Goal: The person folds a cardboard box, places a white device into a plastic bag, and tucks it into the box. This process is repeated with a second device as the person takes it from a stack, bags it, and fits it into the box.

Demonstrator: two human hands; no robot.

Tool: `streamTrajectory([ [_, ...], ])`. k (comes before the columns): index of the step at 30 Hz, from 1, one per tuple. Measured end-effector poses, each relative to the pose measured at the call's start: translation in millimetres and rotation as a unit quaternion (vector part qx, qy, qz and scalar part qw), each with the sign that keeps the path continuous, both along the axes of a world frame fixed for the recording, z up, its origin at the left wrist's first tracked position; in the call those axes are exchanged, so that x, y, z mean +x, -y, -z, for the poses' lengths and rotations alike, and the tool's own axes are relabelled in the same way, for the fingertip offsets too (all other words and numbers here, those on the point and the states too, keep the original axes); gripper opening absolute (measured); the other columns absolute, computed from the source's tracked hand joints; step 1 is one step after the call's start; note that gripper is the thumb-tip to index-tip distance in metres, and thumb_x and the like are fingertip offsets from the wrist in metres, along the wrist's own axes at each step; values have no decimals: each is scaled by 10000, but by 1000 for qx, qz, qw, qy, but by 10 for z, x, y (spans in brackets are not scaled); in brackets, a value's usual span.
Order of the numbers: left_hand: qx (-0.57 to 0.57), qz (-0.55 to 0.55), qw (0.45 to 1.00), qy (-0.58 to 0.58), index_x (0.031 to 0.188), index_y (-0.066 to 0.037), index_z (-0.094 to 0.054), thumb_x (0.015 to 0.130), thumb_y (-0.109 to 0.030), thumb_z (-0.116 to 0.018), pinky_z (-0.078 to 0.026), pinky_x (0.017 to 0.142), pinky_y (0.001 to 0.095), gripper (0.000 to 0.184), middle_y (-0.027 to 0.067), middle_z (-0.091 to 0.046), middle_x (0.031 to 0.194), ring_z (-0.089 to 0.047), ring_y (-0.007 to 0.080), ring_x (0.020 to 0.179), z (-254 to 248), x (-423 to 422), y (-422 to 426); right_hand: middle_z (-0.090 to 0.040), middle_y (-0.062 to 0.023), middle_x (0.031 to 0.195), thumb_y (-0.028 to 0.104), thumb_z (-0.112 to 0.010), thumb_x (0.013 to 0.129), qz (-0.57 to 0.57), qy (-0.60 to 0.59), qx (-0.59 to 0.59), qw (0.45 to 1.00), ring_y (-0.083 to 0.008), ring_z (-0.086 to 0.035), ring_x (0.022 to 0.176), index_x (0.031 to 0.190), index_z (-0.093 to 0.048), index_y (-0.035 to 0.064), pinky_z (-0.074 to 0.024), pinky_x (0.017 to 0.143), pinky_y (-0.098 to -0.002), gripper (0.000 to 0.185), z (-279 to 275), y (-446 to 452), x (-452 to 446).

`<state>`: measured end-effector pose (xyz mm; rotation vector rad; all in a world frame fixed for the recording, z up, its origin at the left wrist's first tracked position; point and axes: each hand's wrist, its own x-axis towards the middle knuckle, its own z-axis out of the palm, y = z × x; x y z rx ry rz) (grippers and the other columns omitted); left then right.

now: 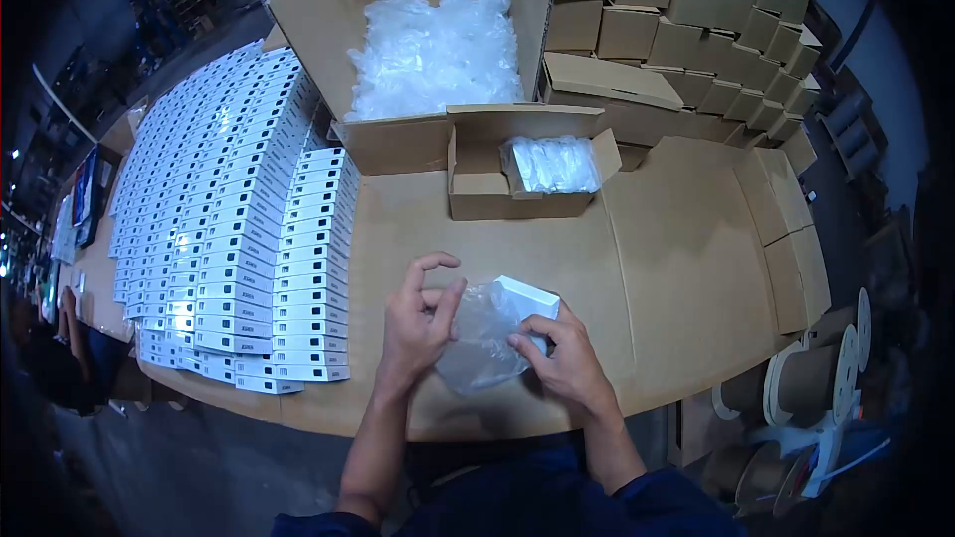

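Observation:
Near the table's front edge, my right hand (565, 350) grips a small white box (527, 300) together with a clear plastic bag (482, 343). Its thumb lies across the near side of the box. The bag spreads leftward from there to my left hand (420, 323), which has its index finger raised and bent and its other fingers curled by the thumb at the bag's edge. How firmly the left fingers pinch the film is hard to see. Beyond both hands stands an open cardboard carton (517, 207) with bagged white boxes (552, 165) in its right part.
Tall stacks of white boxes (234, 229) fill the left side. A large carton (398, 147) of clear plastic bags (438, 55) stands behind. Folded cardboard boxes (686, 30) are piled back right, flattened cardboard (696, 259) lies right, and spools (811, 378) stand beyond the edge.

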<state>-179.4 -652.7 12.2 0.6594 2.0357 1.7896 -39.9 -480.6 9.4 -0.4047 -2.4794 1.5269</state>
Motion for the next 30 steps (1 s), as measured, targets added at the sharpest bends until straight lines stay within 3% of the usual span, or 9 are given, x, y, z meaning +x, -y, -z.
streamTrajectory([
  [2, 11, -80, 995, -64, 1274, -16, -558, 1040, -115, -583, -464, 574, 252, 255, 39, -640, 547, -582, 80, 528, 59, -63, -7, -630, -223, 1077, 125, -773, 887, 30, -5, -10, 999, -365, -646, 1001, 944, -727, -3, -513, 870, -398, 148, 48, -6, 26],
  [6, 176, -171, 952, -181, 1463, 0, -402, 977, -250, -703, -491, 914, 300, 624, 169, -643, 1254, -619, 170, 1074, 314, -147, -10, -635, -185, 1028, 129, -784, 884, 87, -31, -20, 996, -314, -647, 917, 940, -729, -7, -510, 805, -380, 158, 141, -11, 48],
  [7, 216, -109, 968, -60, 1514, 5, -318, 894, -201, -797, -441, 1054, 364, 809, 165, -448, 1487, -499, 236, 1297, 400, -83, 86, -619, -155, 1000, 124, -797, 875, 95, -68, 4, 993, -264, -636, 872, 935, -728, -9, -501, 764, -344, 161, 180, -3, 46],
  [13, 141, 45, 965, 219, 1447, 27, -395, 794, 17, -855, -502, 1044, 353, 799, 139, -573, 1349, -593, 215, 1236, 395, 400, 101, -591, -116, 1011, 86, -795, 874, 94, -74, -18, 993, -187, -602, 885, 970, -732, -2, -482, 719, -295, 145, 380, 60, 47],
  [16, 134, 15, 982, 131, 1385, 35, -459, 824, 5, -840, -537, 999, 334, 679, 120, -625, 1272, -645, 202, 1153, 497, 455, 69, -603, -111, 1043, 70, -757, 895, 87, -138, -105, 981, -191, -606, 946, 1026, -734, -5, -495, 779, -296, 153, 312, 88, 17],
  [18, 114, 7, 990, 79, 1304, 42, -524, 810, -30, -863, -564, 959, 344, 604, 133, -677, 1186, -678, 199, 1097, 486, 456, 89, -607, -131, 1213, 35, -642, 957, 106, -106, -204, 968, -216, -600, 1112, 1066, -739, -21, -472, 976, -322, 156, 235, -113, 54],
  [20, 68, 4, 997, 34, 1266, 47, -553, 805, -48, -870, -576, 936, 346, 568, 144, -707, 1140, -697, 197, 1067, 486, 438, 137, -590, -151, 1271, 37, -614, 984, 104, -174, -117, 972, -200, -584, 1167, 1275, -650, -17, -469, 996, -329, 298, 178, -294, 34],
  [23, 26, 21, 999, -18, 1236, 42, -577, 802, -85, -876, -586, 915, 352, 542, 172, -739, 1104, -727, 214, 1052, 387, 421, 145, -593, -151, 1224, 11, -654, 972, 136, -304, -241, 912, -193, -601, 1152, 1388, -475, -17, -482, 1007, -325, 454, -117, -300, -137],
  [30, -20, 85, 996, -21, 1285, 61, -564, 806, -61, -869, -561, 958, 358, 581, 164, -707, 1160, -689, 211, 1102, 398, 397, 132, -562, -149, 1176, -70, -729, 906, -1, -326, -233, 916, -161, -648, 1062, 1121, -388, 33, -573, 901, -281, 416, -370, -211, -385],
])
